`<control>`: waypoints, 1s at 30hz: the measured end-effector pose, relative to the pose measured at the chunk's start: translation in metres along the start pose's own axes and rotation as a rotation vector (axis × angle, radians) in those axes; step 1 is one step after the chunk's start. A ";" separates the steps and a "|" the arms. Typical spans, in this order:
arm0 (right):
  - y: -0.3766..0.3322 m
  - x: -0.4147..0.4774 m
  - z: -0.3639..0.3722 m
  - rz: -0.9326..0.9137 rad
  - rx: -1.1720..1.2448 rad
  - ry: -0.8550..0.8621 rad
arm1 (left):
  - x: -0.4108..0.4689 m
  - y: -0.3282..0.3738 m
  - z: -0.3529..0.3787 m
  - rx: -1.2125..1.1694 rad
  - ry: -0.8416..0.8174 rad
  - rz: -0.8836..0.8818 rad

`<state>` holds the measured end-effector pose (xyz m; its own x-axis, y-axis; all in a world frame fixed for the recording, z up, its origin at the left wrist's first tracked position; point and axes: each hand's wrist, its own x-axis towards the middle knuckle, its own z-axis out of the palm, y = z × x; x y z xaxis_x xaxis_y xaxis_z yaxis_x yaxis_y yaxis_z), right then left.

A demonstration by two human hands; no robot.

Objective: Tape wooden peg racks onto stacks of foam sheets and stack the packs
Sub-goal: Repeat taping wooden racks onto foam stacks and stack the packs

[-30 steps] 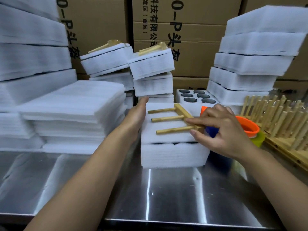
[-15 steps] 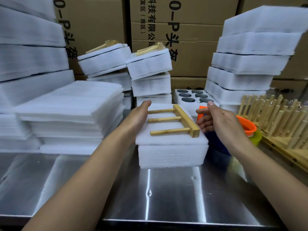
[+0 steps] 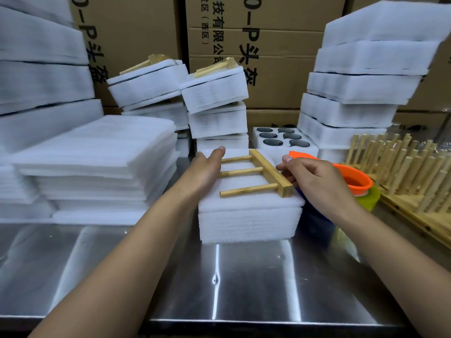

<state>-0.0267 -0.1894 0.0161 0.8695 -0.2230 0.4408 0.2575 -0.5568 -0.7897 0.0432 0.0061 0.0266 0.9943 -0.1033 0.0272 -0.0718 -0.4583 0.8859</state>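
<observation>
A small pale wooden peg rack with three round pegs and a flat crossbar [image 3: 258,174] is seen lying flat on top of a squared stack of white foam sheets [image 3: 249,220], which is set on a shiny stainless steel table [image 3: 219,276]; the pegs are pointed to the left and the crossbar is laid along the stack's right edge; the left hand [image 3: 207,167] is laid against the upper left side of the stack with fingers straight and relaxed, nothing being grasped, the peg tips being just beside the palm; the right hand [image 3: 317,181] is held just beside the crossbar with fingers curled and thumb and fingertips drawn together; whether anything is pinched between them cannot be told; an orange plastic ring of a tape dispenser [image 3: 353,179] is partly hidden behind that hand; finished foam packs with racks taped on top [image 3: 214,93] are piled behind the stack; a broad pile of loose white foam sheets [image 3: 97,162] is placed to the left; a white foam tray with round dark holes [image 3: 280,140] is seen behind, and many upright wooden peg racks [image 3: 402,172] are gathered at the right; brown cardboard boxes with black print [image 3: 268,45] are stacked at the back
</observation>
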 end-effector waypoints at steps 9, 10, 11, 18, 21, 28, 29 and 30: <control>-0.002 -0.004 0.000 -0.101 -0.119 0.012 | 0.003 -0.003 0.001 0.022 -0.019 0.035; -0.003 -0.005 0.001 -0.119 -0.114 0.014 | 0.004 -0.003 0.002 0.031 -0.015 0.038; -0.004 -0.006 0.000 -0.140 -0.104 0.007 | 0.004 -0.003 0.002 0.041 -0.010 0.041; -0.008 -0.010 -0.009 -0.252 -0.221 -0.302 | 0.003 -0.002 0.002 0.056 -0.026 0.047; -0.010 -0.009 -0.009 -0.264 -0.197 -0.308 | 0.001 -0.001 0.002 0.044 -0.028 0.048; -0.013 -0.011 -0.012 -0.268 -0.133 -0.268 | 0.001 -0.001 0.001 0.044 -0.036 0.060; -0.013 -0.011 -0.012 -0.259 -0.126 -0.266 | 0.002 -0.001 0.002 0.046 -0.036 0.061; -0.013 -0.011 -0.012 -0.253 -0.117 -0.262 | 0.002 -0.002 0.001 0.048 -0.035 0.059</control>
<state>-0.0448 -0.1890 0.0268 0.8667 0.1374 0.4796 0.4414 -0.6591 -0.6089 0.0450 0.0055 0.0247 0.9848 -0.1623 0.0619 -0.1351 -0.4917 0.8602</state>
